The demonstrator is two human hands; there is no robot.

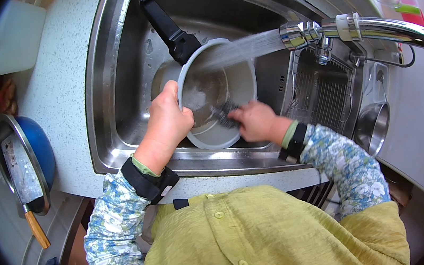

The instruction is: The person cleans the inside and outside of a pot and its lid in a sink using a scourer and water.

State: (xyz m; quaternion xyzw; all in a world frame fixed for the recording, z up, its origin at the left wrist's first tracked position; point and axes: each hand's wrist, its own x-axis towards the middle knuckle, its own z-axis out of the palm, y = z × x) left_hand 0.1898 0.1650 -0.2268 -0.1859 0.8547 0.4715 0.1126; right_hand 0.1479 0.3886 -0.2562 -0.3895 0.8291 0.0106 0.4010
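Observation:
My left hand (168, 118) grips the left rim of a light grey metal pot (244, 84), which is tilted inside a stainless steel sink (129, 83). A black handle (168, 27) reaches from the pot's upper left side across the basin. In my right hand (256, 120) is a dark metallic scouring pad (227, 114), held at the pot's inner lower right side and slightly blurred. Water sprays from the chrome faucet (297, 35) into the pot, and some liquid lies in it.
Right of the main basin is a small basin with a wire rack (321, 90). A steel pan (374, 127) sits beyond it. On the left, a cleaver (22, 173) rests in a metal bowl (40, 155) beside a blue one (36, 139). A white plastic container (18, 37) stands behind them.

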